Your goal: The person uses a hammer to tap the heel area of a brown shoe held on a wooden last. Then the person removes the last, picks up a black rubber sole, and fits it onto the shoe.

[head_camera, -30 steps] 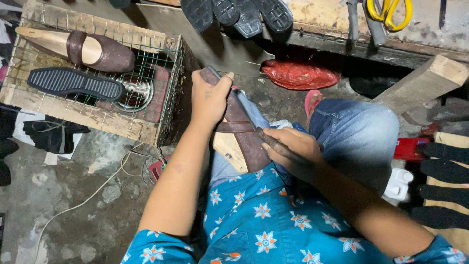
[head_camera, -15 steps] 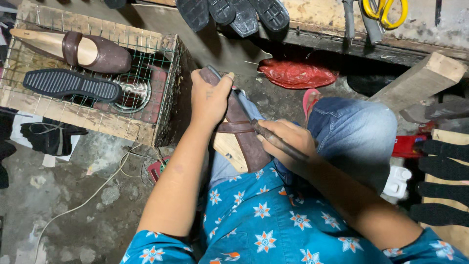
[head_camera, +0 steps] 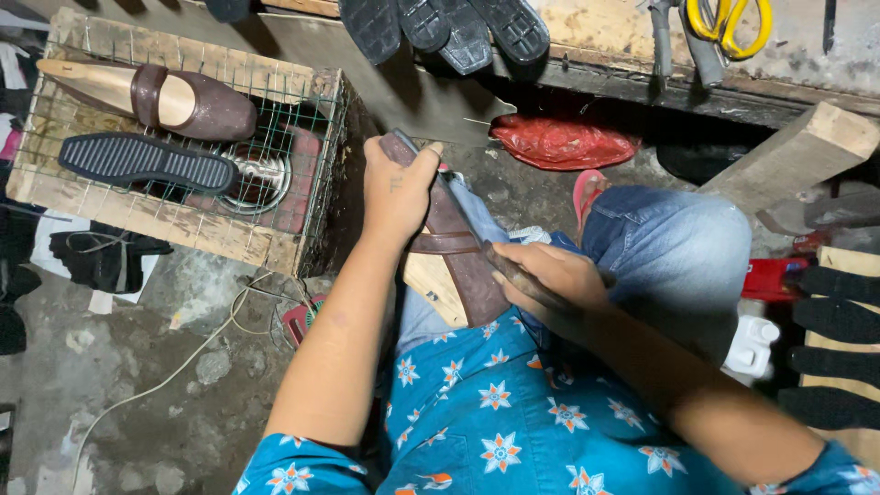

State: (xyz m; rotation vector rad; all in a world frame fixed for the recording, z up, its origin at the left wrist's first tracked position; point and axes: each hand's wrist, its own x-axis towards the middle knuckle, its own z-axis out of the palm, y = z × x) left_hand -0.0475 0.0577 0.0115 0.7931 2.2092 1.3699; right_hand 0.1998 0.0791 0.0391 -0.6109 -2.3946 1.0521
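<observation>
A brown shoe on a wooden last (head_camera: 458, 261) rests on my lap, toe pointing away from me. My left hand (head_camera: 396, 188) grips its toe end from above. My right hand (head_camera: 550, 280) is closed around a dark, thin tool (head_camera: 463, 215) whose shaft lies along the shoe's right side toward the toe. The tool's tip is hidden near my left fingers. I sit in a blue flowered shirt and jeans.
A wooden crate with wire mesh (head_camera: 302, 234) stands at left, carrying another brown shoe on a last (head_camera: 170, 101) and a black sole (head_camera: 147, 163). Black soles (head_camera: 440, 27), yellow scissors (head_camera: 729, 23), a red bag (head_camera: 564, 142) and a wooden block (head_camera: 793, 156) lie ahead.
My right hand has slid a little toward me along the shoe's side; the left hand keeps its grip on the toe.
</observation>
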